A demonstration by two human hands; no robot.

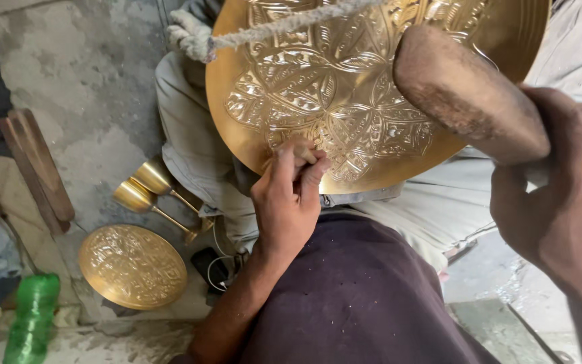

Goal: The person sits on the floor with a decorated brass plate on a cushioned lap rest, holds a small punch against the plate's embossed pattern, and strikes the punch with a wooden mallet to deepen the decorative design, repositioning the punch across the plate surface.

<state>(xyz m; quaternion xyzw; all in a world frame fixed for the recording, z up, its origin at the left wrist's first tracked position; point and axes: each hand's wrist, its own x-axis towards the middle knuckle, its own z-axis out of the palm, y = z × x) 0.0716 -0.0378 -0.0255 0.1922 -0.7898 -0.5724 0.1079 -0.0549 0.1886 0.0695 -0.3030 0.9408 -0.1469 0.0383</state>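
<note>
Head view. The large round brass plate with embossed floral pattern (345, 94) rests tilted on the person's lap, propped against the knees in grey trousers (190, 141); a frayed pale rope (264, 30) crosses its upper left edge.

The left hand (287, 202) presses against the lower part of the plate. Its fingers (304, 158) are pinched together on a small punch-like tool (302, 149), whose tip meets the relief near the lower rim; most of the tool is hidden by the hand.

The right hand (560, 202) is raised at the right, fingers wrapped and clamped on the handle of a worn wooden mallet with a rounded brown head (466, 91). The head hangs above the plate's right side, clear of the punch.

Progress, as judged: the central rosette and surrounding petals look fully raised and detailed. The outer band of the plate is smooth and plain. The punch sits at the lower margin of the pattern, so work appears to be at the edge of the design; whether the plain band is to be worked cannot be told.

On the concrete floor (95, 87) at left: a smaller round embossed brass plate (133, 266), lying flat and patterned all over; two brass goblets (146, 189) on their sides just above it, touching each other; a green plastic bottle (31, 317); dark wooden slats (35, 168).
</note>
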